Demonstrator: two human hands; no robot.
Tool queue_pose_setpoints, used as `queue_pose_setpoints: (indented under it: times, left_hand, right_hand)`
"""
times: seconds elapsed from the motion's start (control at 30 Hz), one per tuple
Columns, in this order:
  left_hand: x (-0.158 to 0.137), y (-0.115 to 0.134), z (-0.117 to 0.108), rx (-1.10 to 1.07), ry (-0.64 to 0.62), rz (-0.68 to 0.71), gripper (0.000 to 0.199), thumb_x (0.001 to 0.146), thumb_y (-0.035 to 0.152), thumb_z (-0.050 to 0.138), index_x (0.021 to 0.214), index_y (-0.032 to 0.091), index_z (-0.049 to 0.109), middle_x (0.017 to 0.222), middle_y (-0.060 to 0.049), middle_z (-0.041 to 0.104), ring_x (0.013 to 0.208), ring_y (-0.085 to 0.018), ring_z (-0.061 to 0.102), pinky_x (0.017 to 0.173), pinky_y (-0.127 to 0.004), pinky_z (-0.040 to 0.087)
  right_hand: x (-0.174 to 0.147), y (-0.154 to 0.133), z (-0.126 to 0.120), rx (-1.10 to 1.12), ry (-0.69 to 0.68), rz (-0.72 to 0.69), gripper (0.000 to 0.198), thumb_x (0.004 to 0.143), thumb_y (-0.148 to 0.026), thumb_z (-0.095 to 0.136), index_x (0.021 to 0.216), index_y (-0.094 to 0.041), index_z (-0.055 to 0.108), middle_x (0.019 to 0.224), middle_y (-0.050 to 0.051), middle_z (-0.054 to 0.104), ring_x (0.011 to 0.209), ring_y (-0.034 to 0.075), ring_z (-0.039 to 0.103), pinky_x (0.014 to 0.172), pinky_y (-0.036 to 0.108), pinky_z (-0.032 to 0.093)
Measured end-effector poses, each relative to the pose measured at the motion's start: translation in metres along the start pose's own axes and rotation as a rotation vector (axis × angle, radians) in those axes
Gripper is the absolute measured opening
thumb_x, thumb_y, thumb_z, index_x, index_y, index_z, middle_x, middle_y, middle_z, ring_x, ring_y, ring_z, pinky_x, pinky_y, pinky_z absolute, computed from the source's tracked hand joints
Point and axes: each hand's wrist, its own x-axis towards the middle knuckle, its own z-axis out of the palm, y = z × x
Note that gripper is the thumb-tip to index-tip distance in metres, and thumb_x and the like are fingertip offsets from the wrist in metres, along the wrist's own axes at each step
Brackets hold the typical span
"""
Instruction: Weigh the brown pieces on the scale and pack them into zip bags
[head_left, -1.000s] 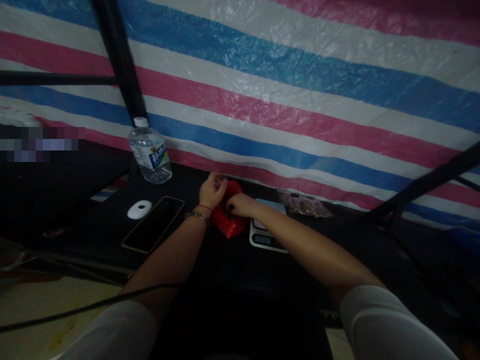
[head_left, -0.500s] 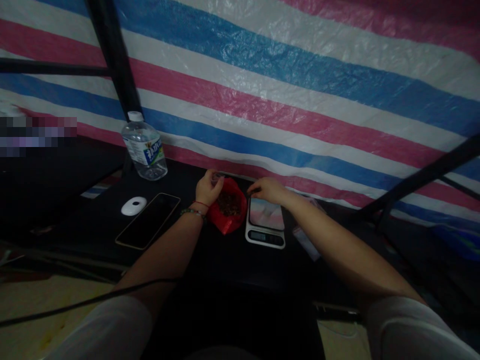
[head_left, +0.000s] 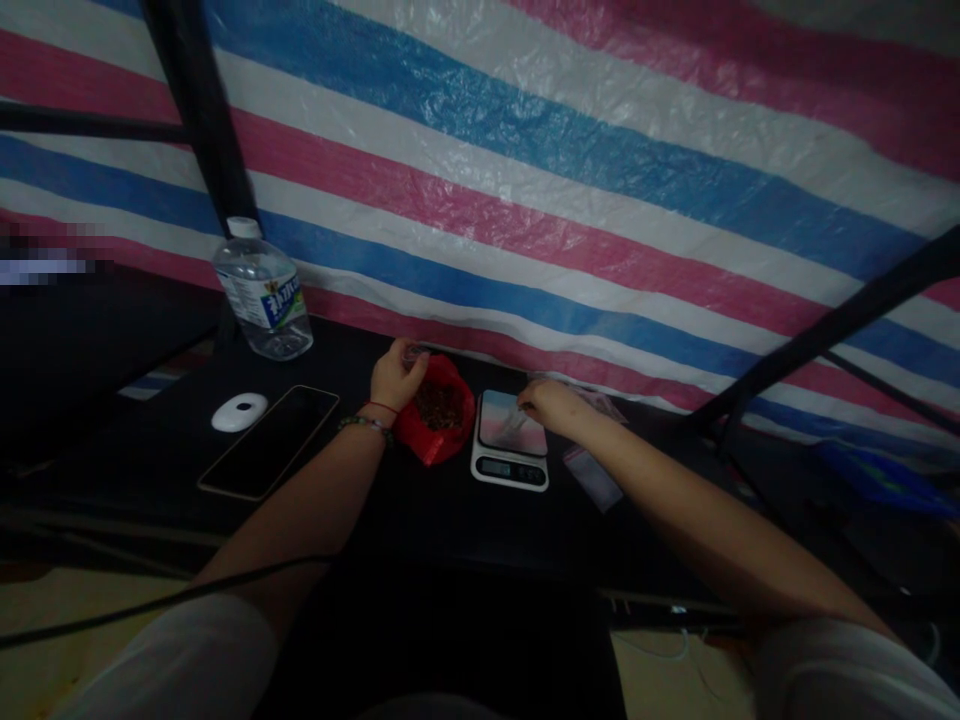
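Observation:
My left hand (head_left: 396, 378), with a bead bracelet and a red cord at the wrist, is closed at the left rim of a red bag (head_left: 427, 446). A bit of clear plastic (head_left: 412, 353) shows between its thumb and fingers. The bag gapes open, with small brown dried pieces (head_left: 441, 406) inside. To the right of it lies a small white digital scale (head_left: 511, 472) with a shiny plate that reflects the striped sheet. Over the plate's right edge, my right hand (head_left: 553, 404) has its fingertips pinched together; whatever they hold is too small to make out.
Small clear zip bags (head_left: 594, 480) lie right of the scale, partly under my right forearm. On the left are a phone (head_left: 271, 442), a white round case (head_left: 239, 411) and a large clear bottle (head_left: 262, 290). A striped sheet (head_left: 525, 200) hangs behind the black table.
My right hand has moved rightward across the scale, from its left edge by the red bag to its right edge. My left hand stays at the bag. The camera view has shifted slightly.

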Motion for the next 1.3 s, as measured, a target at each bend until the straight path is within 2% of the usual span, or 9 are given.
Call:
queue_pose_setpoints:
  times: [0.2, 0.47, 0.6, 0.87, 1.1, 1.2, 1.3]
  left_hand:
    - [0.001, 0.0, 0.0, -0.008, -0.005, 0.023, 0.034, 0.081, 0.043, 0.053, 0.102, 0.016, 0.06, 0.088, -0.008, 0.068, 0.078, -0.022, 0.066, 0.071, -0.031, 0.05]
    - [0.001, -0.001, 0.0, 0.023, -0.001, 0.033, 0.035, 0.081, 0.043, 0.052, 0.102, 0.016, 0.06, 0.086, -0.008, 0.068, 0.079, -0.022, 0.065, 0.071, -0.031, 0.05]
    - [0.0, 0.002, -0.001, 0.018, -0.003, 0.027, 0.035, 0.081, 0.042, 0.052, 0.102, 0.016, 0.06, 0.089, -0.009, 0.068, 0.08, -0.022, 0.065, 0.073, -0.032, 0.05]
    - [0.001, -0.001, 0.0, 0.015, -0.004, 0.016, 0.034, 0.082, 0.042, 0.052, 0.103, 0.016, 0.06, 0.088, -0.009, 0.069, 0.081, -0.022, 0.066, 0.072, -0.031, 0.05]
    - [0.002, -0.004, 0.002, 0.0, -0.012, 0.023, 0.033, 0.082, 0.041, 0.052, 0.103, 0.016, 0.059, 0.089, -0.009, 0.069, 0.081, -0.022, 0.066, 0.073, -0.032, 0.051]
    - [0.002, -0.004, 0.002, 0.003, -0.018, 0.015, 0.034, 0.083, 0.041, 0.053, 0.104, 0.016, 0.06, 0.091, -0.009, 0.069, 0.083, -0.023, 0.066, 0.074, -0.032, 0.051]
    - [0.002, -0.004, 0.002, 0.007, -0.012, 0.012, 0.034, 0.083, 0.042, 0.053, 0.104, 0.016, 0.06, 0.091, -0.01, 0.069, 0.083, -0.023, 0.066, 0.074, -0.032, 0.05]
  right_hand:
    - [0.003, -0.002, -0.004, 0.063, 0.004, 0.008, 0.031, 0.079, -0.009, 0.057, 0.107, -0.016, 0.067, 0.106, 0.01, 0.07, 0.097, 0.021, 0.064, 0.085, 0.028, 0.045]
    - [0.007, -0.005, -0.011, 0.103, -0.02, 0.041, 0.034, 0.076, -0.012, 0.063, 0.109, -0.016, 0.066, 0.104, 0.009, 0.071, 0.09, 0.02, 0.066, 0.078, 0.025, 0.045]
    - [0.008, -0.003, -0.007, 0.138, -0.015, 0.055, 0.033, 0.075, -0.013, 0.064, 0.107, -0.016, 0.067, 0.099, 0.007, 0.072, 0.083, 0.018, 0.066, 0.073, 0.024, 0.045]
    - [0.007, 0.004, 0.001, 0.235, 0.038, 0.057, 0.027, 0.076, -0.012, 0.063, 0.103, -0.016, 0.068, 0.1, 0.008, 0.072, 0.087, 0.018, 0.067, 0.076, 0.025, 0.046]
    - [0.007, 0.018, -0.003, 0.329, 0.084, 0.058, 0.025, 0.082, -0.012, 0.052, 0.098, -0.018, 0.07, 0.099, 0.005, 0.072, 0.086, 0.016, 0.064, 0.078, 0.025, 0.046]
    - [-0.001, 0.021, -0.009, 0.309, 0.065, 0.121, 0.021, 0.081, -0.014, 0.054, 0.092, -0.017, 0.071, 0.093, 0.006, 0.072, 0.081, 0.016, 0.064, 0.073, 0.025, 0.045]
    - [-0.019, 0.01, -0.009, 0.349, -0.07, 0.111, 0.016, 0.079, -0.021, 0.057, 0.085, -0.018, 0.072, 0.08, 0.003, 0.072, 0.07, 0.014, 0.063, 0.065, 0.023, 0.043]
